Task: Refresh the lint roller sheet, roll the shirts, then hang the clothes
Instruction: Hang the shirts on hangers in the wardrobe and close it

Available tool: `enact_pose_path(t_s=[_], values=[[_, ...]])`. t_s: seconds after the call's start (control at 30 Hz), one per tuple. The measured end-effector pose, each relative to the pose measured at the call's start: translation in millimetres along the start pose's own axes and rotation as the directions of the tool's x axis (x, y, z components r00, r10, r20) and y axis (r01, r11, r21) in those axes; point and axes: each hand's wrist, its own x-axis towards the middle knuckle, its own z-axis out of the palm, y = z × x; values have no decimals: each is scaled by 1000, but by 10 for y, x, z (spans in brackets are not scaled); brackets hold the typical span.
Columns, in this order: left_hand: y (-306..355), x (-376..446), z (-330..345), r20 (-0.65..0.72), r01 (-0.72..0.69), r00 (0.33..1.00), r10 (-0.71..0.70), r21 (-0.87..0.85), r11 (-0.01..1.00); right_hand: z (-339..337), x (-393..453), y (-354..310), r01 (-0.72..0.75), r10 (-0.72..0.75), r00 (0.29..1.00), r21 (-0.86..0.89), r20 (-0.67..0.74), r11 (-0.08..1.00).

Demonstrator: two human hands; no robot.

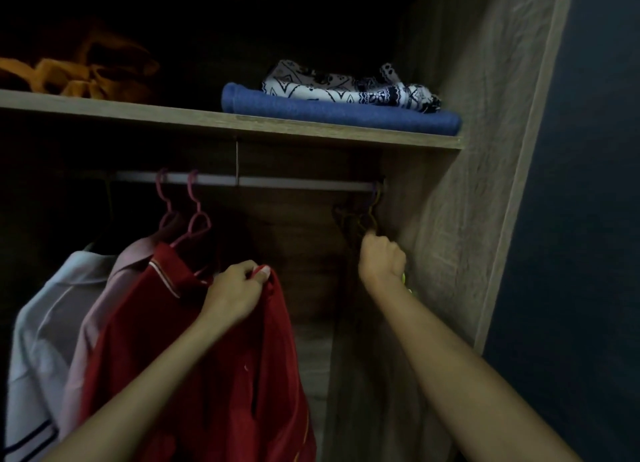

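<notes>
Inside a dim wardrobe a red shirt (221, 375) hangs from a pink hanger (195, 219) on the metal rail (304, 184). My left hand (233, 295) pinches the shirt's shoulder near the collar. My right hand (381, 259) is closed around dark empty hangers (360, 219) bunched at the rail's right end, beside the wardrobe's side wall. To the left of the red shirt hang a pale pink shirt (104, 306) and a white shirt (38, 340).
A wooden shelf (173, 117) runs above the rail. On it lie a folded blue cloth (329, 112), a patterned black-and-white cloth (349, 86) and an orange garment (86, 74). The wardrobe's side panel (478, 150) stands close on the right.
</notes>
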Motion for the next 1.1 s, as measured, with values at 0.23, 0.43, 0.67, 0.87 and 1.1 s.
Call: enact_pose_path(t_s=[0.23,0.43,0.67,0.87,1.1], values=[[-81,70,-54,-18,23,1000,-22,8,1000,-60,164,-118,-254,154,966,665,207,702],[-57,94,-68,-18,23,1000,-23,-2,1000,-145,434,-247,-496,119,868,854,482,160],[-26,64,-105,-25,1,1000,-2,-44,999,-327,438,-338,-484,-29,874,864,485,-142],[-75,66,-122,-16,18,1000,-19,-54,998,-395,141,-347,-662,-324,745,704,583,-256],[-100,-11,-243,-84,11,996,-10,18,1000,-219,-335,-313,-760,-457,624,629,634,-165]])
